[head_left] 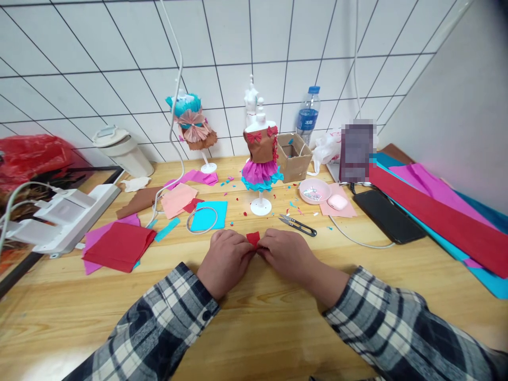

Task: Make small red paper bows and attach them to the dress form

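Paper (253,238), red, doubly pinched!

Caught close between left hand (228,257) and right hand (289,253), over tabletop (257,328), in front of dressed mannequin (259,147). Best kept light and even: small presses, no tugging, to spare thin-looking edges.

**Bold checks down to the cuffs**

A long woven-looking left sleeve (159,323) in black, grey and cream plaid is catching my eye, and a matching plaid right sleeve (397,323) is repeating the pattern. Broad dark bands are crossing cream ones, and mottled grey blocks are filling the spaces between. The cloth is creasing into loose folds. On the checked, dark-edged left cuff (196,296), a small round dark button (206,315) is showing. The checked right cuff (341,299) is leaving more wrist uncovered. Beyond the fabric, a bare left hand (228,259) and a bare right hand (288,256) are emerging.
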Demonstrator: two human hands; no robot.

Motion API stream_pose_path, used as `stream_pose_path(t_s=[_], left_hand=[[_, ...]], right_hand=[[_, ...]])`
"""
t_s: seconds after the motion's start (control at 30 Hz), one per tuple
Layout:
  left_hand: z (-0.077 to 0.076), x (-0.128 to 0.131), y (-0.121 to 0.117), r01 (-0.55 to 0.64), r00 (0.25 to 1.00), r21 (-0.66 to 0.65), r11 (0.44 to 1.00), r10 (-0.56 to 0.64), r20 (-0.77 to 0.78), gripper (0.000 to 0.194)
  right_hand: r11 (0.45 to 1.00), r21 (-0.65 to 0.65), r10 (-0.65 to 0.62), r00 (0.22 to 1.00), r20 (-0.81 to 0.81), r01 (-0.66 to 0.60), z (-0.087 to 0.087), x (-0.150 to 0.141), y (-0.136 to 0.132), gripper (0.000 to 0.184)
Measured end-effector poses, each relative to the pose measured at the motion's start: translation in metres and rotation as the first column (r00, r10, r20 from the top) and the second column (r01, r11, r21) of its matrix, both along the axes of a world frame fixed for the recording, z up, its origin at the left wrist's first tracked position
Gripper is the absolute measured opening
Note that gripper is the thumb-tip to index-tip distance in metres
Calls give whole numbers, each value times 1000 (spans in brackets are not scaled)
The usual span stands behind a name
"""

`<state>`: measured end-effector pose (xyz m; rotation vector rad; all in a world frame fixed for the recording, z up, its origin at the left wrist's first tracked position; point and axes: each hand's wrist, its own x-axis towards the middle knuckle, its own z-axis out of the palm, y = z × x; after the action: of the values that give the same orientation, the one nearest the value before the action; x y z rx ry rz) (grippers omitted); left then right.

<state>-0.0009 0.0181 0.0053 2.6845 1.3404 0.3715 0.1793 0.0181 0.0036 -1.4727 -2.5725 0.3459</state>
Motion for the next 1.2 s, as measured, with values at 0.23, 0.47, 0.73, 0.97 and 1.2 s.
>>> stream_pose_path(t_s=[0.23,0.47,0.73,0.97,1.2], left_hand=[[0,1,1,-32,999,-19,999,32,-41,24],[2,2,-1,-25,999,-9,1000,25,-37,21],[-3,1,0,-18,1000,-19,1000,18,-12,21],[-5,2,1,-22,1000,-28,999,21,-17,21],[-2,3,2,13,1000,-2,1000,-13,19,21]], right_hand=[[1000,7,-7,1000,-9,7,0,0,0,21],[1000,14,-10,1000,-30,10,0,1,-2,19],[1000,17,-15,1000,1,15,0,1,-1,23],[1000,19,-21,1000,17,21,3,0,-1,21],[1000,32,1,1000,17,-2,0,1,-2,22]])
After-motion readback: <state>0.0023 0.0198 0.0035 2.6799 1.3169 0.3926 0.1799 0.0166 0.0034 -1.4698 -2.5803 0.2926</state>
